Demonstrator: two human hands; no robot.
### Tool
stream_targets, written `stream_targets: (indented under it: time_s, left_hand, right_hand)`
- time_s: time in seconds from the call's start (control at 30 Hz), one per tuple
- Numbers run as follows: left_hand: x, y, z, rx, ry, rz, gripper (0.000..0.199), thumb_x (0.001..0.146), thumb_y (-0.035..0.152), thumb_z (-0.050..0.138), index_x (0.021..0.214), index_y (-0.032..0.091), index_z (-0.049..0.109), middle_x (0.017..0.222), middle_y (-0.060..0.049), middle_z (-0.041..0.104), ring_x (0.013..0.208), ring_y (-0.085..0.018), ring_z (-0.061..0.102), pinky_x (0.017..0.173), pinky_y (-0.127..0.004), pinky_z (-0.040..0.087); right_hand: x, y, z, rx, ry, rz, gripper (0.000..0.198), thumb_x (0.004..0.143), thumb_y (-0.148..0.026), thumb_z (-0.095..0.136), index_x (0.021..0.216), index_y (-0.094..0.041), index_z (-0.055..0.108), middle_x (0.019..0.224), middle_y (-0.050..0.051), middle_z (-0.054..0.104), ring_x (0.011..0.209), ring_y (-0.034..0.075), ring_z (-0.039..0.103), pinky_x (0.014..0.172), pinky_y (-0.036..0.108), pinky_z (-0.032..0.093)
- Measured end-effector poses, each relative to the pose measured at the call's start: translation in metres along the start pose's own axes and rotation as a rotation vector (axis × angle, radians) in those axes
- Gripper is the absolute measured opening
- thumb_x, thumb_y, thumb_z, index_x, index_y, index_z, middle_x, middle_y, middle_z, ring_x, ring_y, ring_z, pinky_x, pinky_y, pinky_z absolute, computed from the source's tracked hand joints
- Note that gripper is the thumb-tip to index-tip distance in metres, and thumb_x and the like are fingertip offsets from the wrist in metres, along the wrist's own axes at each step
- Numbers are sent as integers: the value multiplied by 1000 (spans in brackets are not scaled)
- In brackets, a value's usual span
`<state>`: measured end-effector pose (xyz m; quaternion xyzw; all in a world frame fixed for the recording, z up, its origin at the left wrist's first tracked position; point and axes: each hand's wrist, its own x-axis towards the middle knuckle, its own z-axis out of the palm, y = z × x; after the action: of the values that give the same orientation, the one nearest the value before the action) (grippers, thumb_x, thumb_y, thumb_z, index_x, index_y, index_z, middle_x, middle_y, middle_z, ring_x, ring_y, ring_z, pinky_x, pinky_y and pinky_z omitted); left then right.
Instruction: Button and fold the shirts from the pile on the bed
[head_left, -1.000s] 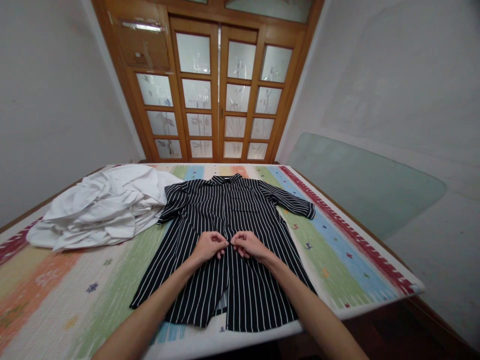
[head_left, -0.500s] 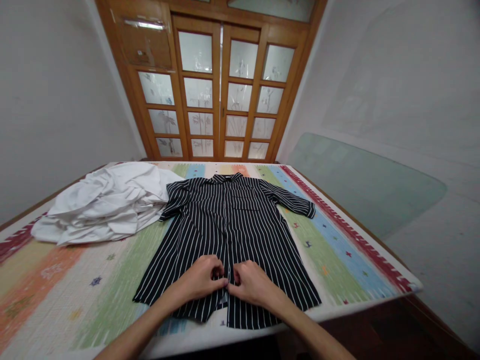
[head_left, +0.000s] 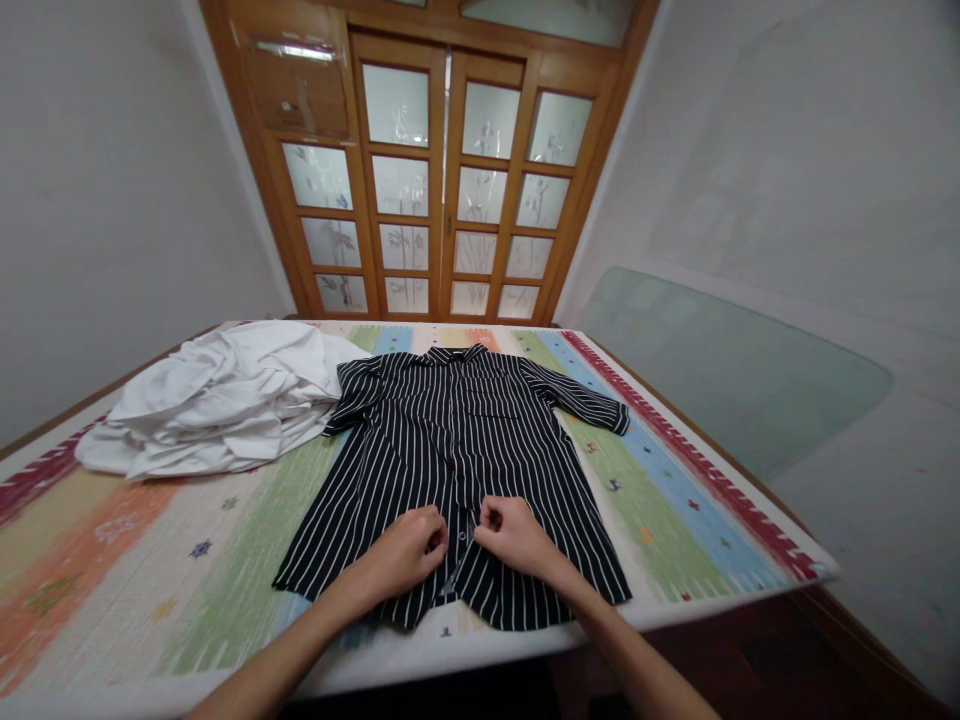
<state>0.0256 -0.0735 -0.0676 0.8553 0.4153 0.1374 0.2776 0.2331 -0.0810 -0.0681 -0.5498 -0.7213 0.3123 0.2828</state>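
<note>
The striped shirt lies front-up on the patterned cloth; the right hand appears to pinch its front edge, the left hand's curled grip is unverifiable, and uneven pulling could strain the button.

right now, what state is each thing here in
striped shirt: spread out, parted at the lower front
shirt button: exposed between the hands, unfastened
left hand: fingers curled by the opening, grip unclear
right hand: fingers curled at its other edge, grip unclear
white cloth: crumpled heap
patterned cover: spread over the table
</note>
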Motion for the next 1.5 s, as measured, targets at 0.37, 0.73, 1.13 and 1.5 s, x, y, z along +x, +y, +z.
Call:
stream_targets:
  time_s: [0.37, 0.73, 1.13, 1.5]
  left_hand:
    - [10, 12, 4, 44, 47, -25, 17, 85, 26, 56, 94, 18, 68, 90, -4, 63, 84, -18, 59, 78, -30, 45]
    - [21, 10, 9, -111, 62, -51, 12, 77, 14, 53, 79, 17, 65, 78, -1, 63, 71, -14, 57, 69, -25, 43]
    - [18, 16, 8, -401, 115, -175, 15, 79, 27, 53, 78, 17, 64, 58, 3, 59, 50, -11, 55, 54, -22, 41]
    - [19, 5, 12, -626, 106, -244, 10, 72, 26, 61, 77, 18, 59, 57, 5, 59, 40, -8, 51, 42, -19, 38]
  right_hand:
    - [1, 18, 9, 304, 26, 151, 7, 70, -15, 60, 74, -19, 58, 58, -6, 57, 44, 8, 51, 42, 17, 39]
    - [3, 26, 9, 429, -81, 224, 10, 73, -27, 56, 69, -19, 59, 50, -5, 58, 39, 12, 58, 38, 19, 41]
    - [2, 14, 7, 769, -68, 264, 27, 61, -22, 67, 86, -17, 58, 63, -5, 67, 49, 11, 62, 52, 23, 52]
    - [-1, 14, 17, 693, 49, 209, 26, 63, -23, 71, 80, -21, 52, 60, -5, 66, 53, 13, 65, 56, 24, 54]
